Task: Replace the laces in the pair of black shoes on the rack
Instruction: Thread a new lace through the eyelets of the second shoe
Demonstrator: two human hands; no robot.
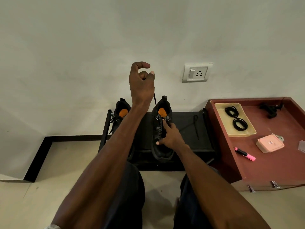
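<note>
A lace (155, 101) is pinched in the curled fingers of the left hand (142, 83) and drawn up taut, well above the right-hand shoe (162, 138) of the black pair. That shoe is steadied on the black rack (186, 129) by the right hand (170, 136), whose fingers are curled over the tongue and eyelet area and whose thumb is pressed against the shoe's side. The other shoe (121, 113) is seen at the left end of the rack, partly hidden by the left forearm, with its own lace apparently in place. A loose black lace (192, 125) is laid on the rack just to the right of the held shoe. Two coiled laces (236, 118) are kept in a tray (252, 131) on the red-brown cabinet top (272, 162), beside a pink marker (245, 154) and a pink case (269, 143).

The step is judged to be a lace being pulled through the eyelets; whether it is being removed or threaded cannot be told. Several risks are judged likely. If the pull is made too sharply, the shoe may be lifted or tipped off the rack, since it is held down only by one hand. The lace may be snagged at an eyelet hidden under the right hand, and its tip frayed. If the pinch is loosened, the lace may be dropped behind the rack. The loose lace on the rack could be mistaken for a fresh one.
</note>
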